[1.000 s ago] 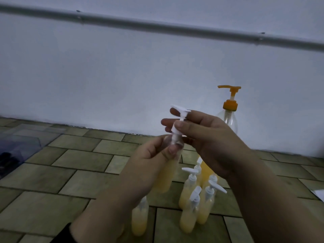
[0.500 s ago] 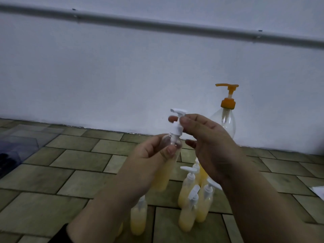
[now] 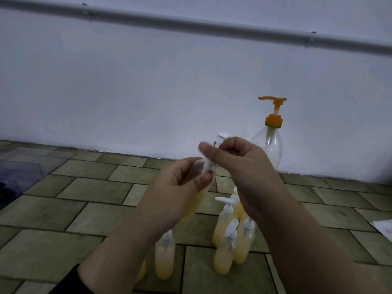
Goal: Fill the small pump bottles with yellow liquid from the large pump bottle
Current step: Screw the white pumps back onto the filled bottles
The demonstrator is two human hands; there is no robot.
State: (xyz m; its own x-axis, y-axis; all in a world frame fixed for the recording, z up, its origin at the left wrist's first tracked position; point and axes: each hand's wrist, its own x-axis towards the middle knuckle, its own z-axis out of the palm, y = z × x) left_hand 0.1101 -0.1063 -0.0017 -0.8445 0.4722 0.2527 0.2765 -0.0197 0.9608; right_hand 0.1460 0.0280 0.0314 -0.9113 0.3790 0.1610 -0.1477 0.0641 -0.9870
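My left hand [image 3: 178,187] grips a small clear bottle [image 3: 196,203] filled with yellow liquid, held up at chest height. My right hand [image 3: 237,164] pinches the bottle's white pump cap [image 3: 221,138] at the neck, with the pump head sticking up above my fingers. The large pump bottle [image 3: 268,145], clear with an orange pump, stands behind my right hand by the wall; the upper part that shows holds no liquid. Several small filled bottles [image 3: 224,232] with white pumps stand on the floor below my hands, and another [image 3: 165,255] stands to their left.
The floor is of greenish tiles [image 3: 84,200] and meets a white wall [image 3: 148,92] with a grey pipe [image 3: 191,25] along it. A dark translucent container [image 3: 19,172] sits at the far left. A white sheet's corner [image 3: 384,228] shows at the right edge.
My right hand's fingers have shifted round the white pump cap, whose head now points a different way. Both hands and the bottle sit slightly lower in view.
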